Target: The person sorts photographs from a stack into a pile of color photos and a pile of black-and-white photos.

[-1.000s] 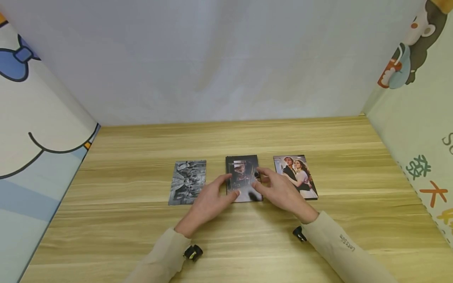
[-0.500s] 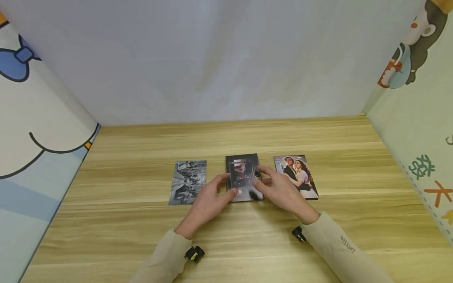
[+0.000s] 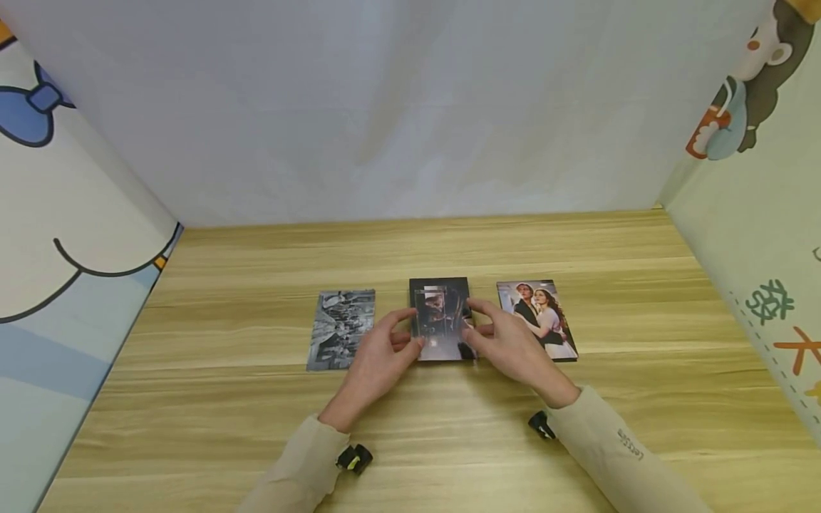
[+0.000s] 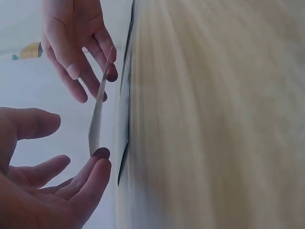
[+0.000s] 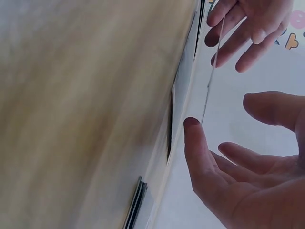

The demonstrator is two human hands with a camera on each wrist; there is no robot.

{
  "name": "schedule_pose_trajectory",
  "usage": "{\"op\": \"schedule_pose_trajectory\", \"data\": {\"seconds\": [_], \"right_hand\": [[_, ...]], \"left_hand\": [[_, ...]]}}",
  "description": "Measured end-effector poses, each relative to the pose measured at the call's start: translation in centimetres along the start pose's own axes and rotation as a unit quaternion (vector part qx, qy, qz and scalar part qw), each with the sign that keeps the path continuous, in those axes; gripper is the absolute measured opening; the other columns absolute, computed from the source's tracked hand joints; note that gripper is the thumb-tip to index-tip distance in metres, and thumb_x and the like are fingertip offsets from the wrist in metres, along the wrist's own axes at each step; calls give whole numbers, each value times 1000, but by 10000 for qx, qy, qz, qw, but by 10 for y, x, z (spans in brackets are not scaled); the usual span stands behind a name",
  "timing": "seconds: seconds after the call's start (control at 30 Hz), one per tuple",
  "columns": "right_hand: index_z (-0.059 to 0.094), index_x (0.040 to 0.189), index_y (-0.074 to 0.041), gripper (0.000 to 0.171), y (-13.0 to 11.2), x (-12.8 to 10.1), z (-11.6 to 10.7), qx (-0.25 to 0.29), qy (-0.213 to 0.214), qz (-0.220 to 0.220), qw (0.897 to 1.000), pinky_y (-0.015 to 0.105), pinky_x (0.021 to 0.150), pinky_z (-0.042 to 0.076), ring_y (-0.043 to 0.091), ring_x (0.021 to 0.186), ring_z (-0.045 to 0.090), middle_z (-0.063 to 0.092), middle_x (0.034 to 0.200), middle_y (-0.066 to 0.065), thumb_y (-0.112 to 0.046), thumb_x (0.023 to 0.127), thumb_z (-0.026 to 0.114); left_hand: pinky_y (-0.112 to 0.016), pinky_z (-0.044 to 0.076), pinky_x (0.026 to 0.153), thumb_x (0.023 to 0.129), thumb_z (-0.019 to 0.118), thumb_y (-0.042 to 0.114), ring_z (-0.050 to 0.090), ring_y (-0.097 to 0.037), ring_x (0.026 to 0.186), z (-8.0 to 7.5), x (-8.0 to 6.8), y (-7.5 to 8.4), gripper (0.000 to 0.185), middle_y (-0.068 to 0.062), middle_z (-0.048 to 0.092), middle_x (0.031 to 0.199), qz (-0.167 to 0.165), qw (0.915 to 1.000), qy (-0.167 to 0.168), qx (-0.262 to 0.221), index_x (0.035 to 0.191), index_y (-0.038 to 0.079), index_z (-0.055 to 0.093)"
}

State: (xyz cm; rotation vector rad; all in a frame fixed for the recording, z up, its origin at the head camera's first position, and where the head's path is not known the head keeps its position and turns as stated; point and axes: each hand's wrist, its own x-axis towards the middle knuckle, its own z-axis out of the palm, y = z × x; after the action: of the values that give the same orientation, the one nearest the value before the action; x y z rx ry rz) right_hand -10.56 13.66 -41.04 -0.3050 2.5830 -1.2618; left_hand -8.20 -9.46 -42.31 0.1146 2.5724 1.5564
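A dark photo card (image 3: 439, 324) is raised above the table in the middle, its long sides between my two hands. My left hand (image 3: 380, 349) touches its left edge with the fingertips. My right hand (image 3: 513, 349) does the same on the right edge. Seen edge-on in the left wrist view, the card (image 4: 96, 117) is slightly bowed and stands apart from flat cards (image 4: 125, 109) below it. Both thumbs (image 4: 38, 121) stay off the card in the wrist views. In the right wrist view, one right fingertip (image 5: 192, 123) meets the card's near end.
A black-and-white photo card (image 3: 341, 329) lies left of the middle. On the right lies a small stack topped by a colour photo of a couple (image 3: 544, 317). The wooden table (image 3: 256, 256) ends at a white back wall (image 3: 410, 114), with printed cartoon panels at both sides.
The middle card has risen slightly and shifted a little away from me, its lower edge moving up in the view. Both hands have barely moved. The side cards stay put.
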Motion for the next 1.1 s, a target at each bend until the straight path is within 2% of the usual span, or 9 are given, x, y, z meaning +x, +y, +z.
{"op": "schedule_pose_trajectory", "data": {"seconds": [0.23,0.37,0.53,0.7,0.8,0.93,1.1], "right_hand": [[50,151,-1,57,0,0,0,-19,160,-136,9998,47,88,61,34,114,70,56,147,23,-14,98,66],[52,149,-2,55,0,-2,-1,-67,343,-196,9992,42,79,62,31,108,72,66,134,23,-11,97,66],[54,148,-3,54,0,-4,-2,-12,543,-218,9983,35,69,59,31,104,73,73,118,22,-7,96,67],[55,148,-5,54,1,-4,-3,75,661,-208,9976,30,59,54,36,106,72,70,123,25,-4,94,64],[55,148,-6,54,2,-4,-4,139,691,-222,9973,31,61,56,37,109,71,65,131,26,-4,95,65],[53,149,-5,54,3,-4,-5,250,701,-270,9969,33,71,59,35,110,70,59,142,22,-5,96,65],[49,151,-2,57,3,-4,-8,401,708,-352,9961,35,75,61,34,108,71,60,141,21,-3,96,63]], "left_hand": [[-40,63,82,92,72,4,74,-31,101,1,0,0,54,-22,63,132,210,9995,202,79,144,6,57],[-39,64,80,93,72,2,74,-28,97,1,-1,1,53,-19,65,127,272,9991,315,98,144,7,58],[-35,63,78,93,73,2,74,-27,97,4,-1,1,54,-16,62,134,308,9986,420,85,144,8,59],[-29,63,77,92,73,-1,73,-27,97,5,-1,2,56,-16,58,139,332,9983,466,-109,144,8,58],[-28,62,77,91,74,-2,73,-26,98,5,-1,3,58,-16,57,142,354,9979,499,-193,146,8,57],[-30,62,75,89,74,-5,73,-26,97,5,0,3,66,-16,57,144,358,9973,547,-329,150,6,52],[-32,63,75,89,74,-3,73,-28,97,5,0,5,71,-17,64,134,224,9966,481,-631,154,3,46]]}}
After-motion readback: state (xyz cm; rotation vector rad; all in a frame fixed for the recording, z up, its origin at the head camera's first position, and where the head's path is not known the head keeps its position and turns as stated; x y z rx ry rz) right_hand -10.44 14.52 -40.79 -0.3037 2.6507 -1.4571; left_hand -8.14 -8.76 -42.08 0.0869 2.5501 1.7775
